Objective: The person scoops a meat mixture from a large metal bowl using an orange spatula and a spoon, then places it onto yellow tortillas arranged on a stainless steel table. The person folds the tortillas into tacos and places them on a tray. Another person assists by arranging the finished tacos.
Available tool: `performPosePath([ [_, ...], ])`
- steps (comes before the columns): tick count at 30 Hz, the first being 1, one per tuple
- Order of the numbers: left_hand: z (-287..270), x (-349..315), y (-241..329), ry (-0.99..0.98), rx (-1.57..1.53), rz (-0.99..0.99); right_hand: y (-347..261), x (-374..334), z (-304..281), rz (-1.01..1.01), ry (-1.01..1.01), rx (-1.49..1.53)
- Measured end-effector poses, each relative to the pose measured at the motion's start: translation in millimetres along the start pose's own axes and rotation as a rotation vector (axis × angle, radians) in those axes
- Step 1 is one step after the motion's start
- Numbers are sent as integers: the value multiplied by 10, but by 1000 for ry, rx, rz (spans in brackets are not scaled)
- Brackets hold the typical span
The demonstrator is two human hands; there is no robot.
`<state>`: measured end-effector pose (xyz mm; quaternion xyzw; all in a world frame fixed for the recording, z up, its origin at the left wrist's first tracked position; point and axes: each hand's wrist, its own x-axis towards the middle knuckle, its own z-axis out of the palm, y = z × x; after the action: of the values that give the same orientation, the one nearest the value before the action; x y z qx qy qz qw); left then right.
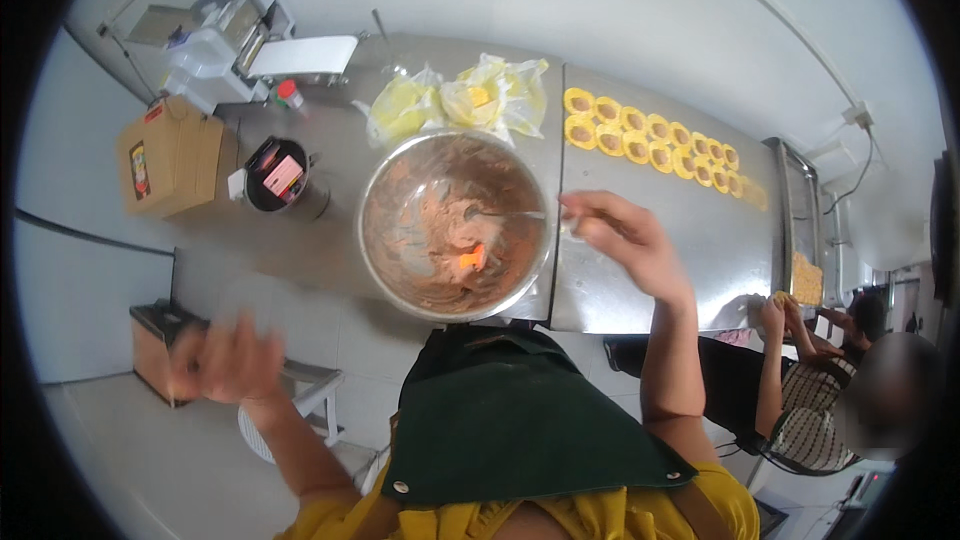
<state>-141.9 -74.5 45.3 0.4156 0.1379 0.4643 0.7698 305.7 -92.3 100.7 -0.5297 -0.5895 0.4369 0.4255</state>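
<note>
A large steel mixing bowl (372, 265) holds pinkish-brown paste (440, 240), some of it smeared up the walls. In the paste is a bright orange patch (472, 258) whose kind I cannot make out. A metal spoon (510, 214) dips into the paste, its handle reaching to the right rim. My right hand (625, 240) is at that rim with thumb and fingers curled around the handle's end. Off to the lower left, away from the table, my left hand (228, 355) is raised, smeared by motion; its fingers look spread, with nothing seen in them.
Yellow wrappers (636, 147) topped with filling lie in two rows at right. Plastic bags (405, 108) sit behind the bowl. A cardboard box (172, 158), dark container (275, 175) and machine (225, 45) stand left. At far right a co-worker (800, 390) handles something yellow beside a tray (800, 200).
</note>
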Motion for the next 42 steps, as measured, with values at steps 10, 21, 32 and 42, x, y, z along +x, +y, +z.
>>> performPosePath([
  [10,-950,-1026,-139,295,2196,-746,546,-353,63,186,379,-276],
  [21,1785,708,-1315,-504,-602,-252,-68,-501,954,-394,-92,805],
  [32,3064,804,-2593,-548,-1094,-718,121,-1858,-226,-227,248,861],
  [42,3431,684,-2900,-575,-1047,-553,302,-2083,-508,-226,117,883],
])
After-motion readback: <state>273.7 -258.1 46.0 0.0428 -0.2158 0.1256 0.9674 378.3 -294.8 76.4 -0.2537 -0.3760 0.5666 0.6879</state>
